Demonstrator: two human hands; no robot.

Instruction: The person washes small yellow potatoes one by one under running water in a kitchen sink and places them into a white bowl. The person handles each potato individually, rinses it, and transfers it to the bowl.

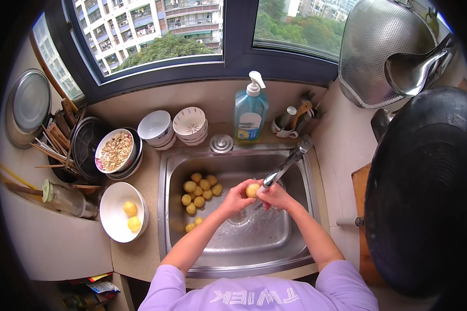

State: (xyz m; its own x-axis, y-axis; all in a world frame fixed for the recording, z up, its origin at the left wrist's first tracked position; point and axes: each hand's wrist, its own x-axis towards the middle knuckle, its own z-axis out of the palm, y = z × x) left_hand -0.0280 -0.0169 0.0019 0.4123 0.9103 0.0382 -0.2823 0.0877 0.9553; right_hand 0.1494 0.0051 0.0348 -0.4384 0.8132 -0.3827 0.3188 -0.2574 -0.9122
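Observation:
My left hand point(237, 199) holds a small yellow potato point(253, 190) below the mouth of the chrome faucet point(282, 169), over the stainless steel sink point(253, 248). Close on its right, my right hand point(274, 196) has its fingers curled at the potato's side; whether it grips something small is hidden by the faucet and fingers. Several potatoes point(199, 201) lie in a group on the sink's left floor, with more near my left forearm. Two yellow potatoes point(130, 208) rest in a white bowl point(111, 194) on the counter left of the sink.
Behind the sink stand stacked bowls point(155, 126), a metal drain strainer point(221, 143), a blue pump bottle point(250, 112) and a mug of utensils point(284, 128). A bowl of peanuts point(116, 151) sits at the left. A large black wok point(424, 190) and a perforated metal basket point(385, 46) are at the right.

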